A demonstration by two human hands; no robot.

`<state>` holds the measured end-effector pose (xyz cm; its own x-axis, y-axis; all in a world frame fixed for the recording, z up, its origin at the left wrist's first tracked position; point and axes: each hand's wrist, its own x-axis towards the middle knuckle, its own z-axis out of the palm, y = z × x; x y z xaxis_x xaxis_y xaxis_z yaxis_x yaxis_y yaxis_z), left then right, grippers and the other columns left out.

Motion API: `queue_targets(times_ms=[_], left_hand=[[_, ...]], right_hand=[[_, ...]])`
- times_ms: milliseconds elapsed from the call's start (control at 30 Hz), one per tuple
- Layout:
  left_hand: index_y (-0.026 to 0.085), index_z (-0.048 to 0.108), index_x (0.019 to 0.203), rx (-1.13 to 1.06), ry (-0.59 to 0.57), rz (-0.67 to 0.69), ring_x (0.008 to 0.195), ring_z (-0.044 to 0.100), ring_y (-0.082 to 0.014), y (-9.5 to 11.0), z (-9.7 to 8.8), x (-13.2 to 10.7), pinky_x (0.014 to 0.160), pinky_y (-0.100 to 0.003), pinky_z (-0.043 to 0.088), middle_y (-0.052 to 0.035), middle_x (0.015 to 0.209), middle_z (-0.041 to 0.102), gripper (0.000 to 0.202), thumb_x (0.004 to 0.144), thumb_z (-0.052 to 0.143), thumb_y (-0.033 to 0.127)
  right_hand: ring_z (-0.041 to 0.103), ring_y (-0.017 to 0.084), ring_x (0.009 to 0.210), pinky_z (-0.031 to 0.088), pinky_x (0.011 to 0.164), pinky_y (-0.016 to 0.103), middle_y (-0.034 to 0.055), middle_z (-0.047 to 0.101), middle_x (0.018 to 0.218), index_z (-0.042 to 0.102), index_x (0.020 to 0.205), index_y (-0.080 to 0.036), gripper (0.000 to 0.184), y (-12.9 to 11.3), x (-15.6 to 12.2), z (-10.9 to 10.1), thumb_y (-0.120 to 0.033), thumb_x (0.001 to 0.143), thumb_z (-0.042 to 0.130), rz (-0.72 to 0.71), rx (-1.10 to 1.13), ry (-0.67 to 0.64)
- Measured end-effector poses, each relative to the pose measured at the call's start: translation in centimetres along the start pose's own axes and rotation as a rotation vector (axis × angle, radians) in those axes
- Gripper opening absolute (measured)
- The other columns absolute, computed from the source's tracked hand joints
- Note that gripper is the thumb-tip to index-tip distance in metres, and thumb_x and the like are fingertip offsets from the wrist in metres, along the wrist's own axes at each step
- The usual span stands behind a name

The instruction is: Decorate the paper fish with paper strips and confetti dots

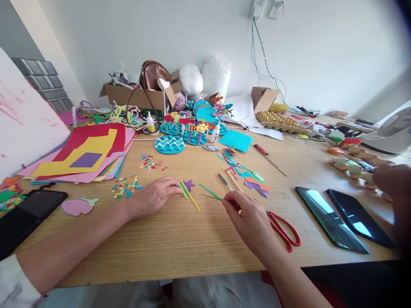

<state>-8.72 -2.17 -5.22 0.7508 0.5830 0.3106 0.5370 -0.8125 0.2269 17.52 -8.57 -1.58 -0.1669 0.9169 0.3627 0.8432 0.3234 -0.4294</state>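
Note:
My right hand (248,218) pinches thin green paper strips (210,191) between thumb and fingertips, their free ends pointing left just above the table. My left hand (150,197) rests palm down, fingers drawn together, with the fingertips on a small group of yellow and green strips (194,202). Right behind those strips lies a purple paper star (189,185). A pen (225,182) lies just beyond my right hand. Red-handled scissors (293,233) lie to its right, their blades mostly hidden by the hand.
Paper dots (126,187), a pink paper fish (77,206) and stacked coloured sheets (86,160) lie left. Blue wavy paper bases (169,145), glue bottles (215,133) and a cardboard box (135,95) stand behind. Two phones (330,218) lie right. Another person's blurred hand (390,179) appears far right.

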Motion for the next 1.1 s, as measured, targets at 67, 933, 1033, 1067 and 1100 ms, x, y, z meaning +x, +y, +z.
queue_targets(times_ms=[67,933,1033,1067,1100], left_hand=[[0.017,0.056,0.104,-0.123,0.054,-0.106,0.101,0.049,-0.016,0.5,-0.6,0.4,0.09,-0.03,0.04,-0.0077,0.107,0.054,0.031,0.083,0.034,0.01],[0.015,0.047,0.063,-1.07,-0.102,-0.775,0.042,0.038,-0.0045,3.6,-2.5,6.0,0.04,-0.018,0.025,0.0059,0.049,0.045,0.037,0.066,0.062,0.049],[0.015,0.049,0.063,-1.0,-0.07,-0.746,0.043,0.04,-0.0051,2.8,-2.6,6.5,0.041,-0.018,0.028,0.0047,0.051,0.05,0.036,0.063,0.064,0.047],[0.014,0.05,0.063,-0.982,-0.061,-0.736,0.044,0.041,-0.0054,2.5,-2.6,6.6,0.041,-0.018,0.029,0.0045,0.051,0.05,0.035,0.063,0.064,0.046],[0.014,0.05,0.062,-0.965,-0.055,-0.727,0.044,0.042,-0.0057,2.3,-2.6,6.7,0.041,-0.018,0.029,0.0045,0.051,0.05,0.034,0.062,0.065,0.045]], right_hand=[[0.052,0.011,0.058,0.035,0.054,0.021,-0.0023,0.057,0.062,0.051,0.068,-0.02,0.013,-0.1,0.1,0.0,-0.021,0.08,0.046,-0.002,0.02,0.025],[0.057,0.012,0.071,0.042,0.062,0.021,0.005,0.063,0.078,0.059,0.083,-0.016,0.017,-1.4,1.5,1.3,-0.014,0.086,0.042,-0.518,-0.024,0.089],[0.057,0.013,0.074,0.042,0.064,0.021,0.0057,0.063,0.079,0.06,0.082,-0.016,0.018,-0.7,2.2,1.5,-0.015,0.087,0.043,-0.539,-0.071,0.053],[0.057,0.013,0.074,0.041,0.064,0.022,0.0057,0.063,0.079,0.06,0.082,-0.016,0.018,-0.4,2.5,1.6,-0.016,0.087,0.043,-0.544,-0.095,0.039],[0.057,0.013,0.074,0.041,0.064,0.022,0.0055,0.063,0.079,0.06,0.082,-0.016,0.018,-0.2,2.7,1.8,-0.017,0.087,0.043,-0.547,-0.122,0.017]])
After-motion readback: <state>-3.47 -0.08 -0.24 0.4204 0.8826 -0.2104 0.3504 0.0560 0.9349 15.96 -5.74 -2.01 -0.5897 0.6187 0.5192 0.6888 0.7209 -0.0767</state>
